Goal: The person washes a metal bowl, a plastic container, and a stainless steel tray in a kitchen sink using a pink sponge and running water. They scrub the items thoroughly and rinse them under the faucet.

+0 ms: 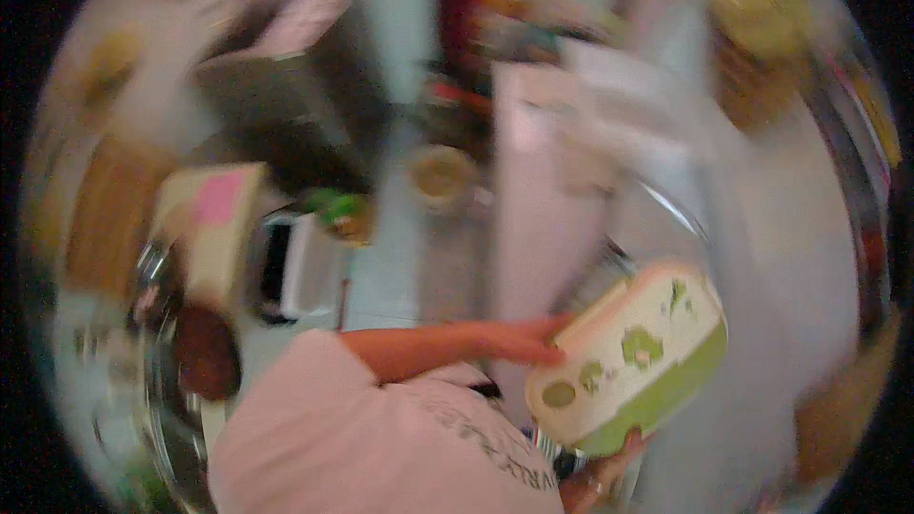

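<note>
A cream and green oblong container (614, 378) with rounded corners and green pictures on its top is tilted between my two hands, right of my body. My left hand (525, 344) reaches across and grips its upper left edge; the fingertips are partly hidden. My right hand (607, 464) grips the lower green edge, with the thumb on its face. Motion blur softens everything. The container looks shut, and its contents are hidden. Beyond it stands a long pale surface (543, 214).
To my left are a cream box with a pink patch (219, 198), a white tray or bin (310, 275) and a bright green item (335, 205). A round beige object (440, 175) lies ahead. A dark stool-like round shape (207, 353) stands at the left. A brown basket-like object (760, 78) is upper right.
</note>
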Demonstrator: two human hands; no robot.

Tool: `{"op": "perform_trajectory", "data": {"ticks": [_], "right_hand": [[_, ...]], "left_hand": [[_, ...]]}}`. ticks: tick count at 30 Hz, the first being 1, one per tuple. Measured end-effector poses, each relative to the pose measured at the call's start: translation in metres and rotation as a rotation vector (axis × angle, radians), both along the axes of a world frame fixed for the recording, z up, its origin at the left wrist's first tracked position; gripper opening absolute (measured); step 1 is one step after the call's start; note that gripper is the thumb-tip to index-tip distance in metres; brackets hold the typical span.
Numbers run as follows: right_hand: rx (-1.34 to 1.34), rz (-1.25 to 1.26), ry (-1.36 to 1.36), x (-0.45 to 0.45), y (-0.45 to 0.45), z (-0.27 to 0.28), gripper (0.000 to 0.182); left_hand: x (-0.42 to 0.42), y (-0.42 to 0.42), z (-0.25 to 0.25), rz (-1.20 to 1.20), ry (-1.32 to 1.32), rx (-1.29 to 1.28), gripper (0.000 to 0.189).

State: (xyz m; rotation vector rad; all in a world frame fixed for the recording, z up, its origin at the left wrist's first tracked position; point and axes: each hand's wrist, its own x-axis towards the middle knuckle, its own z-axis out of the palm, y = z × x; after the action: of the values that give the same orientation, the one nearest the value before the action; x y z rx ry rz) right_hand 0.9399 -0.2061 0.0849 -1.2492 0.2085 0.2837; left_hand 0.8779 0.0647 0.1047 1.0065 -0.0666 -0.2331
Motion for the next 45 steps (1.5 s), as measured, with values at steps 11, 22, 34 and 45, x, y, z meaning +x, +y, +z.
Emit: {"op": "perform_trajectory", "data": {"ticks": [11, 22, 34, 45], "right_hand": [[0.041, 1.007, 0.12, -0.024, 0.12, -0.03, 0.059], [0.024, 1.519, -0.046, -0.277, 0.251, 0.017, 0.032], [-0.257, 2.394, -1.028, -0.598, 0.318, 0.018, 0.041], [0.314, 2.041, -2.238, -0.695, 0.429, -0.015, 0.023]], "left_hand": [[-0.208, -0.028, -0.013, 0.947, 0.12, 0.145, 0.103], [-0.466, -0.072, -0.002, 1.577, 0.22, -0.026, 0.096], [-0.706, -0.185, -0.029, 2.416, 0.243, -0.176, 0.082], [-0.718, -0.245, -0.064, 2.819, 0.315, -0.303, 0.074]]}}
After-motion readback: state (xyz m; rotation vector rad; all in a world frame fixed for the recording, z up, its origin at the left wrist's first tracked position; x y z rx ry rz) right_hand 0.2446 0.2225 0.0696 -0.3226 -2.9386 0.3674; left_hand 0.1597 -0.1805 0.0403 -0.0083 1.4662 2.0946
